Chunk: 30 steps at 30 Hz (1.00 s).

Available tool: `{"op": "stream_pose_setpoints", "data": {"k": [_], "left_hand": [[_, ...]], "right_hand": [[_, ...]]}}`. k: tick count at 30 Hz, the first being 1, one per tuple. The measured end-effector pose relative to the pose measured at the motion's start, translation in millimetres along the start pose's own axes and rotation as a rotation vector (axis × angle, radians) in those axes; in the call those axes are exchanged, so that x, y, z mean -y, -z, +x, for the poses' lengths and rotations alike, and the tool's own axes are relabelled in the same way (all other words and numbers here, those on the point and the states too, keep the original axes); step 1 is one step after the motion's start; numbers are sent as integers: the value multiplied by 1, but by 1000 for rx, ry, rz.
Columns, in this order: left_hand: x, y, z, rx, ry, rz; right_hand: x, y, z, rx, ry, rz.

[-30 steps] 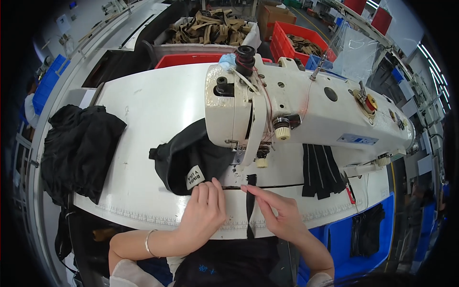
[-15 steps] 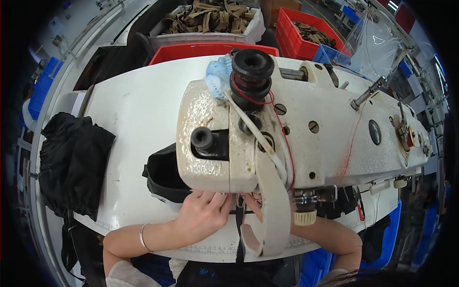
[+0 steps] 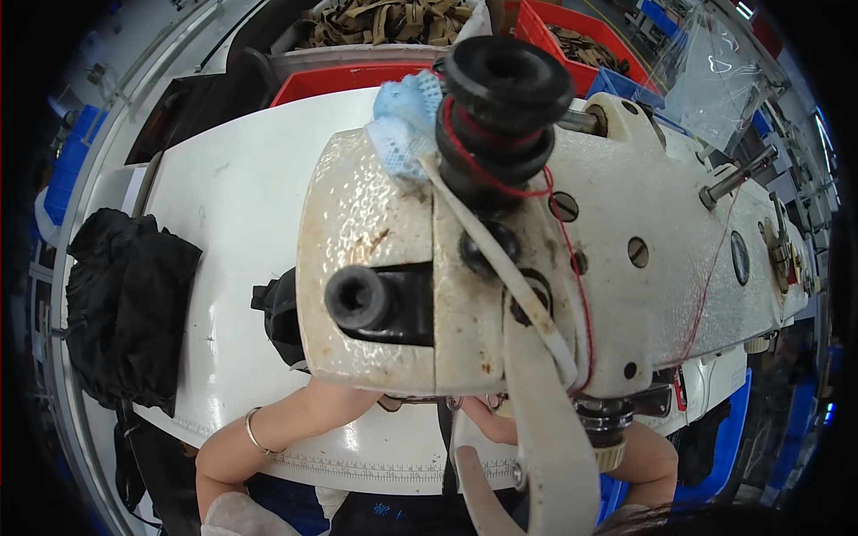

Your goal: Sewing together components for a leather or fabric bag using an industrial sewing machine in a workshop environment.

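A white sewing machine head (image 3: 366,223) fills the middle of the view, with red thread and a blue mesh cloth (image 3: 402,125) on top. My left hand (image 3: 340,402) is beneath its front, fingers hidden. My right hand (image 3: 487,420) is also under the head, partly behind a white lever (image 3: 559,456), near a narrow black strip (image 3: 446,433); its fingertips and anything in them are hidden. A black fabric piece (image 3: 277,313) shows left of the head, mostly covered by it.
A dark fabric pile (image 3: 130,304) lies on the left of the white table (image 3: 228,196). Bins of tan straps (image 3: 375,22), red crates (image 3: 304,85) and a small blue crate (image 3: 608,85) stand behind. A blue bin (image 3: 728,456) is below the right edge.
The view has moved closer over the machine head, which now looks much larger and covers more of both hands, the black fabric piece and the strip.
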<state>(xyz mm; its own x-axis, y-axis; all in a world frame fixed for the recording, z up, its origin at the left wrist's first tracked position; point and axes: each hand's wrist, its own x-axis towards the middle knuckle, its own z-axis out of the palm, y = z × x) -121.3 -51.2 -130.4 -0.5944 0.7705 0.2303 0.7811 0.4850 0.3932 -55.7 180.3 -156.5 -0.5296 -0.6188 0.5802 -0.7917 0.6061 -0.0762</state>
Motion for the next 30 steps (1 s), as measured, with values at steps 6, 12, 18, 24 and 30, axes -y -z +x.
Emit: {"op": "stream_pose_setpoints", "data": {"k": [6, 12, 18, 24, 30], "left_hand": [[-6, -9, -12, -24, -63, 1], [-8, -11, -5, -50, -118, 19], [-8, -12, -7, -73, -164, 35], [-9, -19, 1, -82, -218, 44], [-10, -7, 1, -131, -266, 37]], "right_hand": [[4, -13, -3, 10, 3, 27], [3, -11, 0, 9, 16, -28], [5, 9, 8, 17, 148, -356], [7, -26, -15, -33, -37, 38], [5, -25, -11, -6, 43, -10]]}}
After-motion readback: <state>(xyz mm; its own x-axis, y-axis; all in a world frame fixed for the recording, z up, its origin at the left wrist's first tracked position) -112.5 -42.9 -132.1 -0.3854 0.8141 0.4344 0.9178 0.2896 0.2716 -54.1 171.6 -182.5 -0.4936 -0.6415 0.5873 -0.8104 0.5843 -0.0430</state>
